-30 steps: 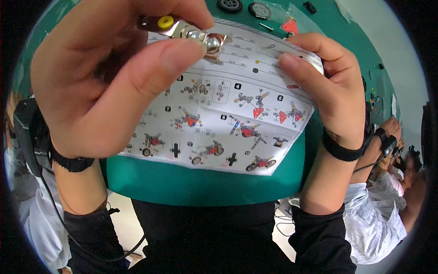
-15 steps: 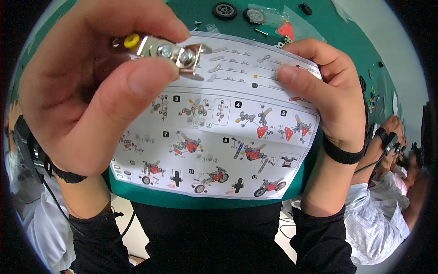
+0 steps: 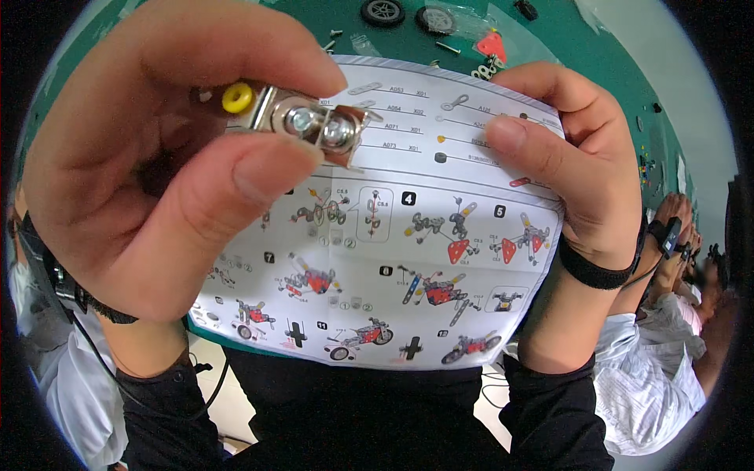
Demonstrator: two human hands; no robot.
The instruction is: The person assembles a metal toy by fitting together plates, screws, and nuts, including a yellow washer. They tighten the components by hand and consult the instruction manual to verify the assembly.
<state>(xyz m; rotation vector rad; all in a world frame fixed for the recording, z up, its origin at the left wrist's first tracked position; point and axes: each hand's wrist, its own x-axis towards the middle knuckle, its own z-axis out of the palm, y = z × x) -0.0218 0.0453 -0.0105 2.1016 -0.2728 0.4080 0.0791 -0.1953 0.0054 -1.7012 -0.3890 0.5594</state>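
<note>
Between thumb and fingers, my left hand (image 3: 181,165) pinches a small metal bracket assembly (image 3: 318,127) with two screws and a yellow ring at one end. It is lifted above the sheet, close to the camera. My right hand (image 3: 561,141) grips the upper right edge of a printed instruction sheet (image 3: 377,243), its thumb lying on the front. Drawings of a red toy motorcycle in build steps and a parts list cover the sheet. My left hand hides the sheet's upper left part.
On the green table (image 3: 314,20) past the sheet lie a black wheel (image 3: 383,12), another wheel (image 3: 434,20) by a clear plastic bag, a red triangular plate (image 3: 492,45), loose screws (image 3: 448,48) and small metal links. Other people sit at the right and left edges.
My left hand has come slightly nearer the camera, moving the bracket assembly right and down. The sheet has shifted a little, its lower edge now lower. My right hand keeps its grip.
</note>
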